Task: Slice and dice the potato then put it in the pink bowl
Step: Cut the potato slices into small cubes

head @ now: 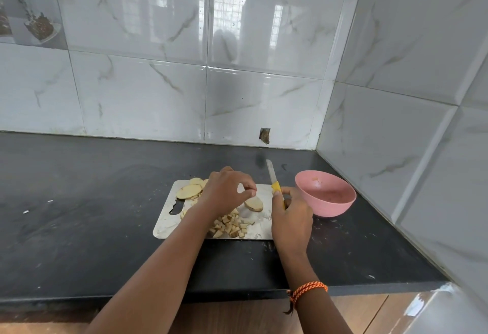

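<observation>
Closest in, an orange braided wristband (307, 292) sits on the right forearm, both arms reaching out over the black counter (79, 214). Over at the left of the cutting board (169, 217) lies a stack of potato slices (190, 189) — uncut, piled at the far corner. The left hand (224, 193) hovers over the board's middle, fingers curled, thumb and forefinger closing on the upper end of a single slice (254, 204) lying flat. Below it, near the front edge, a heap of diced potato (229, 225). The right hand (291, 217) is wrapped round the yellow handle of the knife (273, 179), blade pointing away toward the wall. Farthest right — the pink bowl (326, 193), beside the board, holding no potato.
</observation>
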A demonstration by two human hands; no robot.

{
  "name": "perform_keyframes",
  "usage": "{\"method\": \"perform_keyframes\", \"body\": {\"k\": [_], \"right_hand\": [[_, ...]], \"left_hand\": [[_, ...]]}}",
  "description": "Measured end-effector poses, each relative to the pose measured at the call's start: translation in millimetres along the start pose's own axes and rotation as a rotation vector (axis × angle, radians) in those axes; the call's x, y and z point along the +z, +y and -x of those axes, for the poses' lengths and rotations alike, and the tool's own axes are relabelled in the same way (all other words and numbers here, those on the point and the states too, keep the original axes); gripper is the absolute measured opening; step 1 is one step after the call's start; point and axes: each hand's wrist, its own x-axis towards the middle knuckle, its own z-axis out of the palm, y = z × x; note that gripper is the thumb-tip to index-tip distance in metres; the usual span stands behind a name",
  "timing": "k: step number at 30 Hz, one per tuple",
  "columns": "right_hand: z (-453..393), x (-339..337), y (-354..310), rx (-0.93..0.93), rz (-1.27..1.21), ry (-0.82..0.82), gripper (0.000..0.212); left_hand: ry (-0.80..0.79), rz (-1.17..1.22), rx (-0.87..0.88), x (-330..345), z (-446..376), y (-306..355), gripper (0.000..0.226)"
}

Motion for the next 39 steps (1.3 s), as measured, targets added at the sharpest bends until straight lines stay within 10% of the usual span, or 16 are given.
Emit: {"method": "perform_keyframes", "body": {"k": [19, 25, 39], "right_hand": [[0.8, -2.2, -1.8, 0.005, 0.046, -0.074, 0.019], [-0.9, -10.5, -2.3, -0.262, 0.466, -0.269, 0.026], [4.6, -13.1, -6.8, -0.290, 0.548, -0.372, 0.033]], "left_hand": [[-0.107, -0.046, -0.063, 8.4, 1.7, 13.4, 0.011], [0.022, -0.075, -0.109, 4.0, 4.1, 4.3, 0.005], [0.024, -0.309, -0.112, 9.8, 2.6, 2.7, 0.042]]}}
